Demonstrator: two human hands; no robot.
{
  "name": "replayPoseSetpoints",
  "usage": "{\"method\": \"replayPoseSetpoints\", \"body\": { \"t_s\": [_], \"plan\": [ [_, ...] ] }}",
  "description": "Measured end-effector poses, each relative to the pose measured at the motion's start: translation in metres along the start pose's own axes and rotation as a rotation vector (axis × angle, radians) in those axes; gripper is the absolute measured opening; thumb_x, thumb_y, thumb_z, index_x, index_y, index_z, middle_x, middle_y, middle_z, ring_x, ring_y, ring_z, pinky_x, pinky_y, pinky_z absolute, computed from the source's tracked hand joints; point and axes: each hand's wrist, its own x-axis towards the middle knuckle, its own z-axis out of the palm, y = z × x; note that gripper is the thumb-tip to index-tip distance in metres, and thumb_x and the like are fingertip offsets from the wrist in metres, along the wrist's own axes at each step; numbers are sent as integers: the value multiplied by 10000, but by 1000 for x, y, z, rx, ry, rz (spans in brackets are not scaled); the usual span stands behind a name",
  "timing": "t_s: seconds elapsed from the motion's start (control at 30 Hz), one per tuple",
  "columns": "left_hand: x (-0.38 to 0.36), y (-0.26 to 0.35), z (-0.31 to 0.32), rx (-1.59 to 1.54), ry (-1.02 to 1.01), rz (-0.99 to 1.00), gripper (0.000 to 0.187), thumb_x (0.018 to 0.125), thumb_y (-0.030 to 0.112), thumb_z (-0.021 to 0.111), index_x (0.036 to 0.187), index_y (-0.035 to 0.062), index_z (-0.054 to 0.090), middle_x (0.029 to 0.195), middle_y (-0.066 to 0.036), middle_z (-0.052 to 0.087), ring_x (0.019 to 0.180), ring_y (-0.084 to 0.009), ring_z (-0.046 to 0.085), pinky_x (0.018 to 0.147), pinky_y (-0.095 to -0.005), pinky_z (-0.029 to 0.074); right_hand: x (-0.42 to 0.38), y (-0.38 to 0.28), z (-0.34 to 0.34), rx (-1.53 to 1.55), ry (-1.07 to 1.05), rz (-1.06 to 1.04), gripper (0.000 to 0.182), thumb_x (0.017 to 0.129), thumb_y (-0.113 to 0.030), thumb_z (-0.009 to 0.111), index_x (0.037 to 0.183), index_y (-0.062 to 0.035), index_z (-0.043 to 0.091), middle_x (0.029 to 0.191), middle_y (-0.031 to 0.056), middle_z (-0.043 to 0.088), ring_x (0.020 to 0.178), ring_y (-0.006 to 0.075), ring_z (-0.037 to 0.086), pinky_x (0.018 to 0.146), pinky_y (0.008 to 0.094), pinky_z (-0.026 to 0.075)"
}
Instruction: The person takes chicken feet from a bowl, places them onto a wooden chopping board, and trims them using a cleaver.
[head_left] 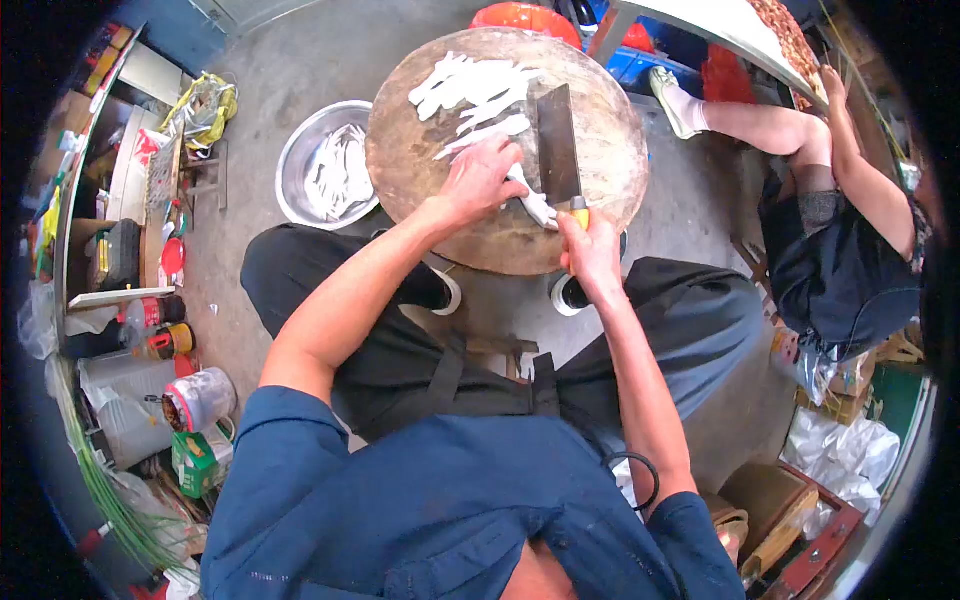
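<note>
My right hand (pixel 594 250) is closed round the yellow handle of a broad, dark-bladed cleaver (pixel 558 145). The blade stands over the right half of a round wooden chopping board (pixel 610 130). Just left of the blade lies a pale white strip of food (pixel 538 207), its exact kind unclear. My left hand (pixel 484 175) holds this strip down with bent fingers, which cover part of it. Beyond that hand, more white strips (pixel 470 85) are spread over the far left of the board.
A metal basin (pixel 290 175) with similar white strips stands on the floor left of the board. Shelves with jars (pixel 200 398) and boxes line the left side. On the right another person (pixel 830 230) sits by a table bearing reddish-brown pieces (pixel 785 35). A red bag (pixel 527 18) lies behind the board.
</note>
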Motion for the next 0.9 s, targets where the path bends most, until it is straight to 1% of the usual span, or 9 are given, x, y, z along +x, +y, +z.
{"method": "replayPoseSetpoints", "body": {
  "t_s": [0.1,0.2,0.3,0.37,0.43,0.5,0.53,0.63,0.9],
  "plan": [
    [-1,3,-3,-4,-20,-17,405,695,228,806,983,29,602,978,-144,561,974,-352,587,806,-462,482,-3,-5,-6,-15,19,16,327,891,-274,638,973,41,606,611,71,601,451,142,573,455,323,463],
    [-2,3,-5,-17,-38,-20,403,699,238,798,986,32,604,973,-143,559,973,-350,582,805,-461,480,-10,-2,-14,-75,78,-8,252,915,-228,615,974,17,604,625,26,557,447,102,533,414,266,425],
    [2,1,-3,14,-61,9,389,705,245,789,984,41,610,968,-138,560,973,-343,579,802,-457,480,-7,16,-25,114,121,35,218,915,-190,634,1003,6,598,629,14,548,443,95,514,408,253,415],
    [2,2,-4,57,-36,59,354,704,246,781,951,49,621,959,-136,561,962,-342,581,793,-454,483,-9,17,-26,336,90,-11,232,906,-207,660,941,11,588,611,2,552,431,92,522,415,265,411],
    [3,4,-4,104,-57,95,317,716,204,774,966,64,637,988,-92,572,1012,-308,572,827,-442,480,-9,14,-32,377,108,-37,202,912,-186,659,944,0,586,622,-12,542,427,81,505,410,252,396],
    [3,4,-4,87,-24,338,270,714,168,765,938,77,646,988,-72,574,1037,-296,559,881,-447,453,-9,8,-38,343,122,-97,202,912,-182,660,955,-1,581,621,-11,539,433,75,499,413,239,392],
    [-1,11,-7,96,-106,311,213,707,102,734,903,87,654,1011,-51,585,1045,-288,552,909,-450,429,-11,8,-42,404,118,-105,206,914,-179,659,978,-3,575,611,-12,535,441,70,499,417,229,390],
    [-3,13,-6,143,-205,282,186,704,59,694,883,89,658,1006,-52,600,1038,-288,550,903,-438,425,-12,15,-50,445,156,-98,246,926,-189,663,1041,-4,550,652,8,535,452,82,486,427,228,404],
    [14,26,-3,173,-110,302,177,741,86,652,919,87,658,951,-90,605,956,-304,576,820,-433,462,-16,36,-44,592,286,-41,214,905,-186,674,921,-11,552,652,29,546,434,102,499,409,248,412]
  ]
}}
